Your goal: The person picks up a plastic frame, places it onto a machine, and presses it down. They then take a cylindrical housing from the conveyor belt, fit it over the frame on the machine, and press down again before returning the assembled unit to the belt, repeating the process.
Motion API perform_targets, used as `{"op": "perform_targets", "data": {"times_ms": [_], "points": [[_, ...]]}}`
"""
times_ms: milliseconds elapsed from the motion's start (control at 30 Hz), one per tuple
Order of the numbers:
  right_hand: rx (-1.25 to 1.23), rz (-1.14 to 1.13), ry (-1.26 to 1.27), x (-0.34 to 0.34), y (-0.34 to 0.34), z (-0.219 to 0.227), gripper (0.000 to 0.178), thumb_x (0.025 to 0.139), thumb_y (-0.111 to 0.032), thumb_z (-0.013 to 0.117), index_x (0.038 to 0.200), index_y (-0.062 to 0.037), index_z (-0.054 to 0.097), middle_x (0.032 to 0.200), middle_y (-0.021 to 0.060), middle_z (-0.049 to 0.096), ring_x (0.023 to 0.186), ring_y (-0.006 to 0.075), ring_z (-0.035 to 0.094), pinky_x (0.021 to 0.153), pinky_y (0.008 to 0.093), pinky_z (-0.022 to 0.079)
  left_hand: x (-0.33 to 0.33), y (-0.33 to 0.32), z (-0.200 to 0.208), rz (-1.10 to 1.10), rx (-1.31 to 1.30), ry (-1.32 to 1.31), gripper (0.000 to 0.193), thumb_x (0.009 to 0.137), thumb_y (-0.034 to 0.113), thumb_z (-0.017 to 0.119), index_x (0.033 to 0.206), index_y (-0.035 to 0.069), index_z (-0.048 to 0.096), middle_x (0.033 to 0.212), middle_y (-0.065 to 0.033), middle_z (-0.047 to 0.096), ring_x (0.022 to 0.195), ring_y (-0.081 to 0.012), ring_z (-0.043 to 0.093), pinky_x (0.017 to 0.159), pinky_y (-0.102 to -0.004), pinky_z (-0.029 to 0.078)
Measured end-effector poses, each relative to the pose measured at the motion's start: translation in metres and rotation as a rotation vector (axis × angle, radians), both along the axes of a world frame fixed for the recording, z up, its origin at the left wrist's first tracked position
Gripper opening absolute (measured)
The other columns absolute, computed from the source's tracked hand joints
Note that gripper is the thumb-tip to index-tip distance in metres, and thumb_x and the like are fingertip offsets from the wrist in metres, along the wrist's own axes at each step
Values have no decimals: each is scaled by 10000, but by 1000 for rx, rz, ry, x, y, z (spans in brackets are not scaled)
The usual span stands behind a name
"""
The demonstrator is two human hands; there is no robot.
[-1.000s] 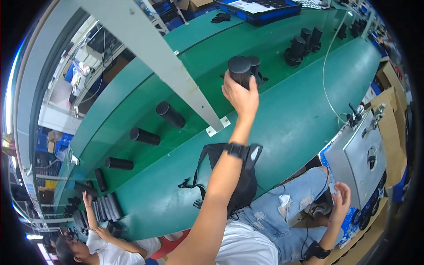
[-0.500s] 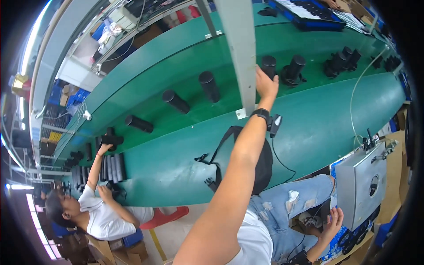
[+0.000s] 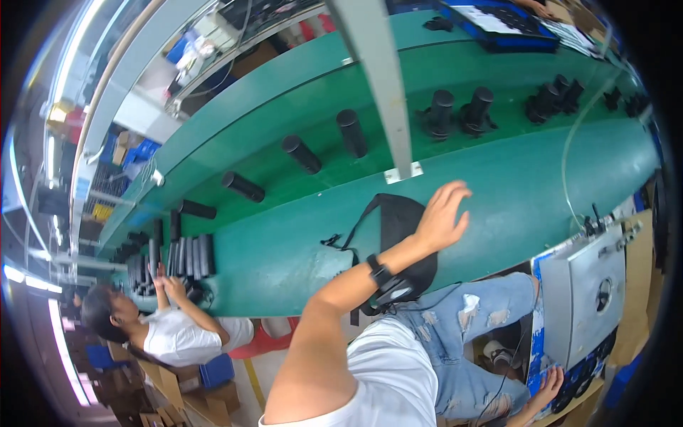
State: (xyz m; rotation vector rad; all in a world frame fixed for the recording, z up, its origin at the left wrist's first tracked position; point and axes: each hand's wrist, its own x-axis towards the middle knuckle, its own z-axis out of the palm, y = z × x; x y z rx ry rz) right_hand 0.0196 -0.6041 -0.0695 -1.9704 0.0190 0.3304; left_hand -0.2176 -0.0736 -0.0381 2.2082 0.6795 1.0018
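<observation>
My left hand [image 3: 442,219] is over the green bench surface, next to a black bag [image 3: 404,217]. Its fingers are stretched out with the thumb apart, and nothing is in it. A dark watch-like band is on that wrist. Beyond it, two black cylinders with flanged bases, one upright [image 3: 442,114] and its neighbour [image 3: 478,110], stand on the green conveyor belt. My right hand [image 3: 545,393] is low at the right, beside the grey metal machine box [image 3: 587,299]. Its fingers look loosely extended, and I see nothing held in it.
Plain black cylinders [image 3: 351,134] stand or lean along the belt to the left. A metal post [image 3: 388,92] rises at the bench edge. At the left, a co-worker [image 3: 178,341] in a white shirt sits by a row of black tubes [image 3: 191,256]. A blue tray [image 3: 491,25] lies far right.
My left hand has let go of the black cylinder on the belt and drawn back toward me. My right hand has moved lower. The co-worker's reaching arm has pulled back from the belt.
</observation>
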Motion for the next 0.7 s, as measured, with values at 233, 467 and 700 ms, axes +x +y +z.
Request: {"op": "perform_targets", "data": {"times_ms": [233, 467, 700], "points": [[1, -219, -88, 28, -66, -50, 205, 872, -134, 662, 1046, -28, 637, 871, -8, 618, 778, 83, 556, 686, 215, 441, 7, -95, -22, -286, -356, 220, 295, 847, 66, 593, 1140, 32, 595, 1149, -129, 630, 1084, -256, 604, 884, -368, 488], [-330, -376, -185, 25, -128, -51, 265, 785, -170, 687, 990, -9, 640, 899, 117, 680, 807, 200, 649, 739, 306, 506, 92, -206, 5, -1194, 194, 423, 644, 738, 213, 724, 1311, 60, 474, 1410, -180, 397, 1323, -400, 354, 1070, -495, 312], [149, -67, -46, 37, -76, -23, 233, 869, -107, 641, 1083, -22, 606, 872, 35, 641, 760, 118, 606, 665, 243, 487, 174, -231, -82, -994, 693, 676, 366, 747, 292, 676, 1039, 72, 658, 1173, -181, 579, 1210, -342, 469, 995, -485, 376]]}}
